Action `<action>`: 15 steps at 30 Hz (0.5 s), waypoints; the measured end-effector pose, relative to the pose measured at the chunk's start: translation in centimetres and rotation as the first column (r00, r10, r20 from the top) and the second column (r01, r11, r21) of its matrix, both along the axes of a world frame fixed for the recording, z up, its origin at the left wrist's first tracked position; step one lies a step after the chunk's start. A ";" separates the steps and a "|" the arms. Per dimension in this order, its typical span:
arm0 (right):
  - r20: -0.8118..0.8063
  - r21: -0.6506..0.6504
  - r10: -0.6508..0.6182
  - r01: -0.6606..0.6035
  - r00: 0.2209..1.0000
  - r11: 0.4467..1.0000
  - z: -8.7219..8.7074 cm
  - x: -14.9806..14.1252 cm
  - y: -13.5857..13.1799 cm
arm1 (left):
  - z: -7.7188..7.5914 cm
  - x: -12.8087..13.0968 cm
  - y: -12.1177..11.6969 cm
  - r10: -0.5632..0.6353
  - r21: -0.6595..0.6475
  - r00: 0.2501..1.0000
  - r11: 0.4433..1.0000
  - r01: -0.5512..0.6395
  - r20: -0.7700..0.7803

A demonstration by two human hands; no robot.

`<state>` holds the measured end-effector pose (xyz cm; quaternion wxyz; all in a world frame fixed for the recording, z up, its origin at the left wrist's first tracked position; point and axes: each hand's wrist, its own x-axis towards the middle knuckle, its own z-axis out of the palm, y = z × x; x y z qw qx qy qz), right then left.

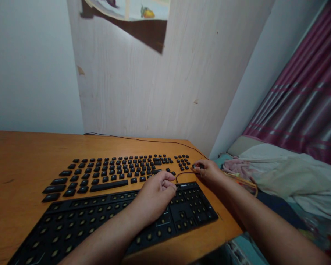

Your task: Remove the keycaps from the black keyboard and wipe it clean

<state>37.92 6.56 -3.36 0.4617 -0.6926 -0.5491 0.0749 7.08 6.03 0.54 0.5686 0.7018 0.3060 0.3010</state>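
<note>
A black keyboard base (179,211) with its keycaps off lies along the front of the desk, bare key posts showing. Over its upper right part, my left hand (157,195) is closed, fingers curled in towards the thumb; whatever may be inside is hidden. At the desk's right edge my right hand (206,170) pinches a small black keycap (194,166) between thumb and fingers. Just left of it is a small group of loose keycaps (182,162). Behind the base, many more keycaps (110,172) lie in rows, with a long space bar (109,185) nearest the base.
A thin black cable (138,139) runs along the back of the wooden desk (24,158), and a part of it curves to the base's top edge. Beyond the right edge lies a bed with crumpled bedding (289,173). A wall panel (149,92) rises behind.
</note>
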 end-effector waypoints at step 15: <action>0.437 -0.194 0.131 -0.049 0.890 0.980 -2.5 3.2 2.9 | -0.5 0.2 0.2 -0.010 0.024 1.000 1.000 0.010 -0.025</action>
